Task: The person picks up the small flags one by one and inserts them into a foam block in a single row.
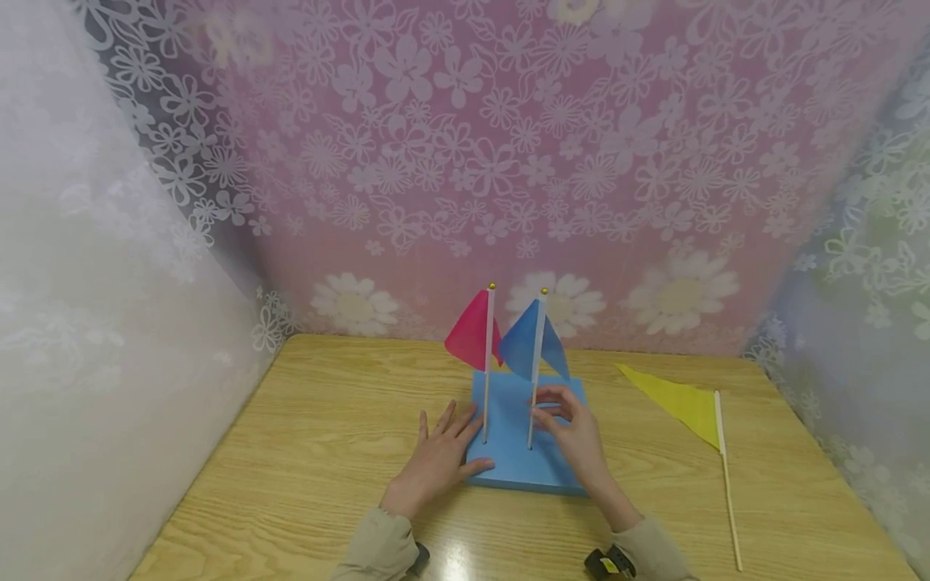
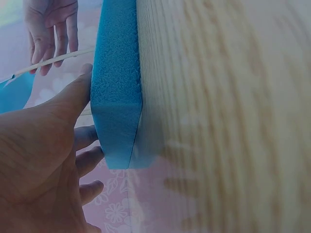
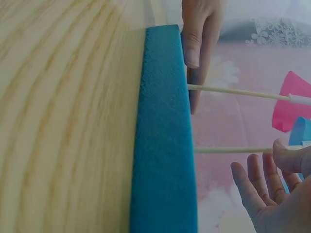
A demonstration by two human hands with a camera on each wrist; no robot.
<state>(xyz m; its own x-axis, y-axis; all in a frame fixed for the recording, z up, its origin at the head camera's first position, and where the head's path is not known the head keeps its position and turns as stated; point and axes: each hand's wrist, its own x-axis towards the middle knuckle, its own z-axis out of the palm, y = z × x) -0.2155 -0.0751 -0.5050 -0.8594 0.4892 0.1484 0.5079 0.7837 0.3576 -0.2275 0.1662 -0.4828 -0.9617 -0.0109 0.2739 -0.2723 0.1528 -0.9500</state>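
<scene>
Blue flag (image 1: pixel 519 347): stands roughly upright on a blue block (image 1: pixel 508 403), the foot of its stick (image 1: pixel 531 429) at the top face, inserted by the look of it; depth hidden. Gold bead (image 1: pixel 544 291) on the tip.

Right hand (image 1: pixel 579 440): thumb and fingertips at the stick, below the cloth. Cannot tell whether they clamp it or merely touch it. Left hand (image 1: pixel 436 457): fingers spread apart over the block's left edge, thumb on the top near the front corner; nothing clamped.

Pink flag (image 1: pixel 468 331): upright in the same block, just left of the blue one. Cannot tell whether the cloths touch.

Yellow flag (image 1: pixel 683 403): lies on the wooden table (image 1: pixel 327 420), right of the block and apart from it.

Background: patterned curtain (image 1: pixel 487 121), pale flowers on pink.

Technique (judgement): step in hand appears to be seating or steadying the blue flag. Best to grip low, near the hole, and press straight along the stick; sideways force could widen the hole or bend the thin wood. Left hand should bear down evenly so the light block neither slides nor tips.

Markings: no brand or label legible on flags or block. Dark wrist device (image 1: pixel 599 563) at the right cuff bears a yellowish patch; any lettering too small to read.
</scene>
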